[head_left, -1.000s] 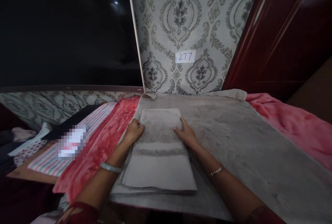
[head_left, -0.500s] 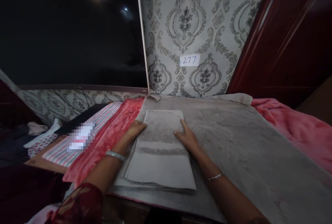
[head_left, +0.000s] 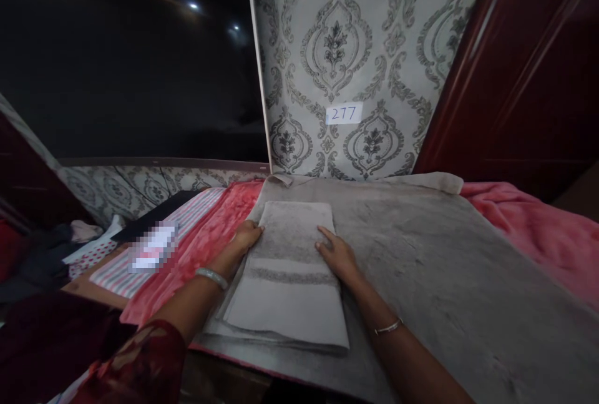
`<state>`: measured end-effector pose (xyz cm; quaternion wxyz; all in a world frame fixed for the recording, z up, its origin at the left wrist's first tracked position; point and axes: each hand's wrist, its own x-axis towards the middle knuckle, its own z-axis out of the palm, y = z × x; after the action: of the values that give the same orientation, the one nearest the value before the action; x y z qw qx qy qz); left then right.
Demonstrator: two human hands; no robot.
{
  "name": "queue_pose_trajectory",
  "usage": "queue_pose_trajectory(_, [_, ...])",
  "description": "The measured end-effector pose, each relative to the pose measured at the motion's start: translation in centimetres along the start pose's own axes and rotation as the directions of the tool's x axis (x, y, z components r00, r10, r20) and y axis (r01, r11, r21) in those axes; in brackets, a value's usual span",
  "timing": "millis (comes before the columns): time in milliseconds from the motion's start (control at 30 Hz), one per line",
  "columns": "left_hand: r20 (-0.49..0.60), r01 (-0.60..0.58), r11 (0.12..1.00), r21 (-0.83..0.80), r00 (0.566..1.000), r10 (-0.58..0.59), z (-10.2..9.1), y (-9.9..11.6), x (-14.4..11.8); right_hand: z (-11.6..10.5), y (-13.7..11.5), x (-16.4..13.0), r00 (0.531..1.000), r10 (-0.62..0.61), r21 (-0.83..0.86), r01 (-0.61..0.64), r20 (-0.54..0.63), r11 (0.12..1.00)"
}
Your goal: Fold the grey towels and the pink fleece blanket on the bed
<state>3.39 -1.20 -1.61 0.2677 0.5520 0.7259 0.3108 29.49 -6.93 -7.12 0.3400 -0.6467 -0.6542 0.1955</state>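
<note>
A patterned grey wall [head_left: 374, 48] and a dark red wardrobe door [head_left: 528, 67] rose behind the work surface, with a small paper tag marked 277 [head_left: 344, 113] stuck to the wall. Across the surface lay a large grey mat [head_left: 444, 254], spread flat over a pink fleece blanket [head_left: 538, 229] that showed at both sides; further left sat a striped cloth [head_left: 187, 229]. On the mat's near left part rested the folded grey towel [head_left: 290, 279], a neat long rectangle with a darker band across it, its near end close to the surface's edge. The left hand [head_left: 243, 238] lay against the towel's left edge, fingers curled loosely along the fold and gripping nothing firmly, a bangle on its wrist. The right hand [head_left: 337, 255] lay flat and open on the towel's right edge, fingers stretched out and pressing down rather than holding. The step in hand seemed to be squaring and smoothing the folded towel. Judging from this, any further fold or lift would call for both hands to take a real grip on the edges so the layers stayed aligned.
</note>
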Motion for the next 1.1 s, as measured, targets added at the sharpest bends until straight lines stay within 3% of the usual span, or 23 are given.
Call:
queue_pose_trajectory(200, [-0.099,-0.079,0.973,0.217,0.99,0.102,1.0,0.5,-0.7,0.3,0.1,0.3,1.0,0.007,-0.059,-0.006,0.011,0.998])
queue_pose_trajectory(367, [0.004,-0.134,0.955,0.264,0.99,0.138,-0.9,0.5,-1.8,-0.4,-0.2,-0.1,0.999,0.01,-0.084,-0.007,0.036,0.996])
queue_pose_trajectory(500, [0.084,-0.218,0.925,0.312,0.976,0.202,-1.9,-0.5,-3.3,-1.3,-1.7,-3.5,0.999,-0.04,-0.235,0.043,0.022,0.971])
queue_pose_trajectory(567, [0.082,-0.259,0.9,0.351,0.966,0.246,-1.6,-1.3,-3.9,-1.6,-2.9,-5.8,0.984,-0.15,-0.291,0.17,0.092,0.941])
queue_pose_trajectory(667, [0.055,-0.285,0.873,0.397,0.956,0.287,-0.6,-2.4,-4.4,-1.8,-4.2,-8.3,0.925,-0.222,-0.302,0.316,0.308,0.9])
queue_pose_trajectory(767, [0.024,-0.292,0.86,0.418,0.95,0.311,0.3,-3.5,-4.4,-1.6,-4.5,-9.5,0.888,-0.18,-0.318,0.332,0.423,0.888])
queue_pose_trajectory(867, [-0.012,-0.309,0.853,0.42,0.938,0.346,0.5,-4.3,-4.4,-1.6,-4.2,-10.0,0.893,-0.158,-0.342,0.317,0.42,0.885])
queue_pose_trajectory(1033, [-0.096,-0.364,0.837,0.408,0.895,0.436,-0.5,-3.6,-5.5,-2.2,-5.2,-9.7,0.9,-0.161,-0.343,0.313,0.405,0.886])
queue_pose_trajectory(1100, [-0.066,-0.477,0.773,0.419,0.833,0.55,-0.5,-2.8,-6.4,-2.2,-6.3,-8.9,0.905,-0.214,-0.324,0.34,0.367,0.883])
